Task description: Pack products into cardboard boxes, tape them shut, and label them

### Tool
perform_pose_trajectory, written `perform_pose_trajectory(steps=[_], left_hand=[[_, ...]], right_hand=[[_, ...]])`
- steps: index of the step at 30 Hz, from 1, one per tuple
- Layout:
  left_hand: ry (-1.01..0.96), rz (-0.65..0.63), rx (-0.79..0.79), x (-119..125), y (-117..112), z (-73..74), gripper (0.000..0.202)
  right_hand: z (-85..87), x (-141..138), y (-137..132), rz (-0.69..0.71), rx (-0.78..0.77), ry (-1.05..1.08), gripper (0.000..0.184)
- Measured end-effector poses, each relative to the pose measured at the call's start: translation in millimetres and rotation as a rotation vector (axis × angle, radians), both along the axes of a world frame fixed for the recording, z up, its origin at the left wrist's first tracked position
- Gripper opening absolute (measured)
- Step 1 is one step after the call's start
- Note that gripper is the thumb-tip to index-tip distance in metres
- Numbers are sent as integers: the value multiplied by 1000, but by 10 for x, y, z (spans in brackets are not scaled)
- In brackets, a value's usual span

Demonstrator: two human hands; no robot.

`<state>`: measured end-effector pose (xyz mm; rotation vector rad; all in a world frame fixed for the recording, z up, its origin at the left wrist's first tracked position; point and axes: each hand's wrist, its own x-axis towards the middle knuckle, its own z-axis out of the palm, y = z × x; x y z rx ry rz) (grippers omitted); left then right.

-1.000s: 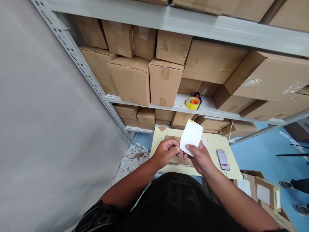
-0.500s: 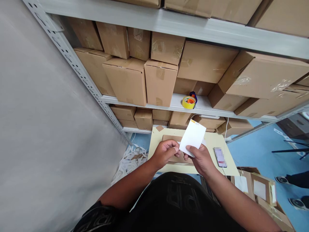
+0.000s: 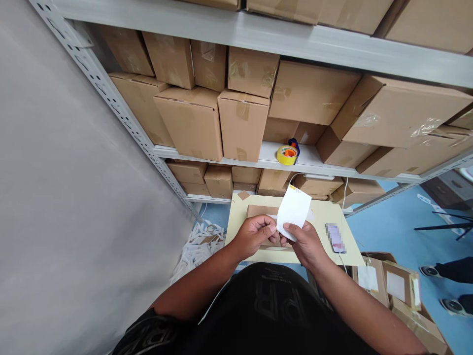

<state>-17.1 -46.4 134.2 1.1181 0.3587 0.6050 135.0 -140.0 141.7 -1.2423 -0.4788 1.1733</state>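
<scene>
A white paper label (image 3: 295, 207) with a small yellow-orange logo at its top corner is held up over the table, slightly curled. My right hand (image 3: 301, 239) grips its lower end, thumb on top and fingers behind. At the lower left edge of the label, my left hand (image 3: 260, 231) is closed in a pinch on the corner; the exact contact is partly hidden by the fingers. Beneath both hands a cardboard box (image 3: 254, 211) lies on the pale yellow table (image 3: 236, 212), mostly covered by them.
A phone (image 3: 335, 238) and a white cable (image 3: 345, 197) are at the table's right. Yellow tape in a dispenser (image 3: 287, 155) sits on the shelf among cardboard boxes (image 3: 244, 125). White paper strips (image 3: 199, 249) litter the floor at left. A person's feet (image 3: 453, 305) show at right.
The label has tilted and curled slightly more, and the hands have come a little closer together. The whole view has shifted slightly.
</scene>
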Motion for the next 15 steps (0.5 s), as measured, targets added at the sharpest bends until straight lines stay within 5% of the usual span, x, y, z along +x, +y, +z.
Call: perform_pose_trajectory(steps=[8, 12, 15], left_hand=[[-24, 29, 58, 37, -43, -43, 41], [55, 123, 99, 19, -30, -94, 38], [91, 135, 123, -9, -24, -148, 37]], right_hand=[[-165, 10, 67, 157, -71, -11, 37], [-340, 86, 98, -171, -61, -400, 63], [-352, 87, 58, -191, 91, -651, 43]])
